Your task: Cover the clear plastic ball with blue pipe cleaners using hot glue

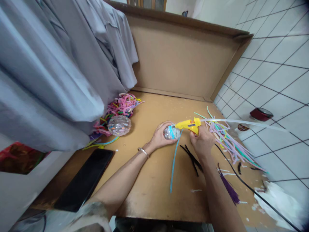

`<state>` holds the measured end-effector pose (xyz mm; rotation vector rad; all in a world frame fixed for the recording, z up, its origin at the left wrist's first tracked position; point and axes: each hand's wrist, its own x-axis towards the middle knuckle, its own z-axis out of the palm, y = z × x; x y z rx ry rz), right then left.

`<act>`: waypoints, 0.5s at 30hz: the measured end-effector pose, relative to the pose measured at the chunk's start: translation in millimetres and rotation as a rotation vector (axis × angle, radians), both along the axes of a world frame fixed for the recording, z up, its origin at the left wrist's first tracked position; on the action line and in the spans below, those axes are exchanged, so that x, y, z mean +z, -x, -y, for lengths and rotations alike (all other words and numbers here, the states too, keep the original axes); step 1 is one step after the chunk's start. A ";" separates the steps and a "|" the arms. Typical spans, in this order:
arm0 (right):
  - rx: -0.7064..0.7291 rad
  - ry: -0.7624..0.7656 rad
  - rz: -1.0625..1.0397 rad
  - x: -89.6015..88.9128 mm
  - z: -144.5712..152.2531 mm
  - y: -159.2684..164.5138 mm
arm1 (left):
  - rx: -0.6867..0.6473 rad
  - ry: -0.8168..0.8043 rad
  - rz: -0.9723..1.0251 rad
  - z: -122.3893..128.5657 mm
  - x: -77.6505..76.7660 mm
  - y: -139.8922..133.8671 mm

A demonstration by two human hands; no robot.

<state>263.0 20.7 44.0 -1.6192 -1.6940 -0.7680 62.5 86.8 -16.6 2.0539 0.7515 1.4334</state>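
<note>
My left hand [160, 134] is wrapped round a clear plastic ball [169, 134] with a blue strip across it. In my right hand [203, 140] is a yellow glue gun [187, 124], its nozzle at the upper right of the ball; whether it touches cannot be made out. A long translucent glue stick [243, 121] sticks out of the gun's back. From the ball a blue pipe cleaner [173, 167] trails down over the table. Black pipe cleaners [192, 158] lie crossed beside my right forearm.
A second clear ball [119, 125] sits by a pile of colourful pipe cleaners [123, 104] at the left. A black phone [84, 180] lies in front of it. At the right are more pipe cleaners [231, 141], a purple tassel [229, 188], a black cord [243, 182] and white tissue [280, 201].
</note>
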 end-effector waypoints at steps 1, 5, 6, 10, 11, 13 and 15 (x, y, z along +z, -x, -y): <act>-0.002 0.014 -0.001 0.3 0.3 0.0 | 0.000 0.001 0.000 0.0 -0.1 -0.1; -0.019 0.031 0.003 -2.5 0.0 -2.3 | 0.003 0.008 -0.003 0.0 -0.5 -0.4; -0.019 0.033 0.008 -3.8 -0.5 -3.1 | 0.006 0.008 -0.003 0.0 -0.6 -0.5; -0.028 0.059 0.006 -8.2 -2.1 -5.2 | 0.009 0.001 -0.007 -0.2 -0.7 -0.5; -0.029 0.066 0.000 -8.5 -2.2 -5.3 | 0.010 -0.001 -0.009 -0.3 -0.7 -0.4; -0.025 0.077 -0.009 -8.1 -1.9 -5.0 | 0.012 -0.007 -0.011 -0.6 -0.5 -0.4; -0.025 0.082 -0.014 -6.8 -1.4 -4.5 | 0.012 -0.010 -0.010 -0.7 -0.2 -0.4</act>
